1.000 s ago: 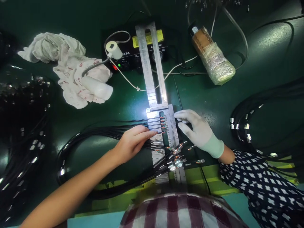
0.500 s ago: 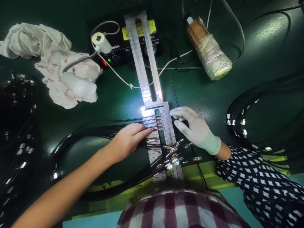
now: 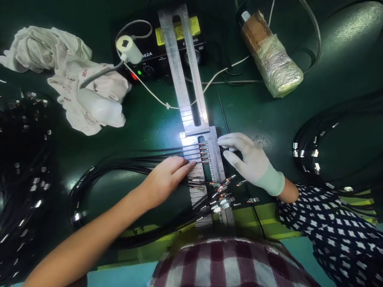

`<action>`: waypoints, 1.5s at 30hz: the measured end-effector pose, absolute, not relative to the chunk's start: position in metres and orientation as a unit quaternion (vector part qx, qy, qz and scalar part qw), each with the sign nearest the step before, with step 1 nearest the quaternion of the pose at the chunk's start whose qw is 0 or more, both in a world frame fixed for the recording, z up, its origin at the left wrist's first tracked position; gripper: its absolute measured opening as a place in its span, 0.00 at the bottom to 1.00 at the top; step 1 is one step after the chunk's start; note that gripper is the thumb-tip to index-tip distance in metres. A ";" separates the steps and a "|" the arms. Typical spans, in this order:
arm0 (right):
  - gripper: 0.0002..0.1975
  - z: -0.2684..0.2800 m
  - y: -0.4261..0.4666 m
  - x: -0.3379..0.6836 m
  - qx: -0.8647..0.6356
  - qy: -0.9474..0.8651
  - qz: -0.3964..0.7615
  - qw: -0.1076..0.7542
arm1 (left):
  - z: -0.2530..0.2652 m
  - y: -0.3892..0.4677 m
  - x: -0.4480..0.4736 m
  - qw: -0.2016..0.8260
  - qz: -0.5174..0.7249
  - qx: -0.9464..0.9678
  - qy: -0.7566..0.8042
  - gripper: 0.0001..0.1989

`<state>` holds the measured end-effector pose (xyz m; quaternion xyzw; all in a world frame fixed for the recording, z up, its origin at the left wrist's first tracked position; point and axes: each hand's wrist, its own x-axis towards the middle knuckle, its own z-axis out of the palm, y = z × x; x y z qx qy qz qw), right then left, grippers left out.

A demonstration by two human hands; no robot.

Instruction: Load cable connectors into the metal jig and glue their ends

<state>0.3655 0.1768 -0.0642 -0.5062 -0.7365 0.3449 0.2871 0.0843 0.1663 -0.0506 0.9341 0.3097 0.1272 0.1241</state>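
My bare left hand (image 3: 167, 177) is closed with thumb and fingers at a black cable (image 3: 191, 161) lying across a slotted metal fixture (image 3: 216, 153). Several cables lie side by side in the slots above it, their small metal connectors (image 3: 204, 150) with coloured wires over the fixture's opening. At the fixture's right edge is my gloved right hand (image 3: 249, 161), its fingertips at or close to the metal and its thumb apart from the fingers. Nothing shows in its grasp. Below the hands, a loose bundle of cable ends (image 3: 221, 199) crosses the fixture.
A black control box (image 3: 143, 65) with lit indicators stands behind, under the long end of the metal frame (image 3: 176, 71). A white bottle (image 3: 101, 107) lies on crumpled cloth (image 3: 68, 71) at left. The plastic-wrapped tool (image 3: 273, 63) lies back right. Coiled cables (image 3: 302, 153) occupy both sides.
The whole view has shifted slightly, so things appear a little farther right. Both hands keep nearly the same pose and place at the fixture.
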 end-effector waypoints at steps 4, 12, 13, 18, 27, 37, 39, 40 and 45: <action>0.11 -0.065 0.176 0.366 -0.502 -0.741 0.343 0.286 | -0.058 0.153 0.078 0.063 0.125 0.917 0.373 0.20; 0.10 -0.066 0.176 0.365 -0.500 -0.743 0.334 0.293 | -0.049 0.148 0.072 0.146 0.112 0.910 0.372 0.16; 0.10 -0.067 0.177 0.365 -0.499 -0.744 0.333 0.293 | -0.047 0.148 0.071 0.167 0.113 0.905 0.374 0.14; 0.10 -0.060 0.178 0.368 -0.493 -0.745 0.330 0.304 | -0.041 0.147 0.072 0.246 0.161 0.878 0.379 0.06; 0.08 -0.039 0.161 0.351 -0.304 -0.884 0.283 0.213 | -0.030 0.128 0.104 0.261 0.180 0.876 0.364 0.08; 0.14 -0.036 0.108 0.363 -0.258 -0.910 0.257 0.200 | -0.051 0.119 0.052 0.146 0.124 0.875 0.444 0.14; 0.13 -0.033 0.089 0.357 -0.201 -0.932 0.273 0.125 | -0.055 0.120 0.050 0.135 0.129 0.872 0.452 0.13; 0.13 -0.033 0.082 0.354 -0.187 -0.939 0.272 0.090 | -0.057 0.122 0.050 0.134 0.133 0.871 0.453 0.12; 0.15 -0.036 0.070 0.352 -0.190 -0.951 0.237 0.055 | -0.055 0.125 0.056 0.172 0.136 0.866 0.449 0.12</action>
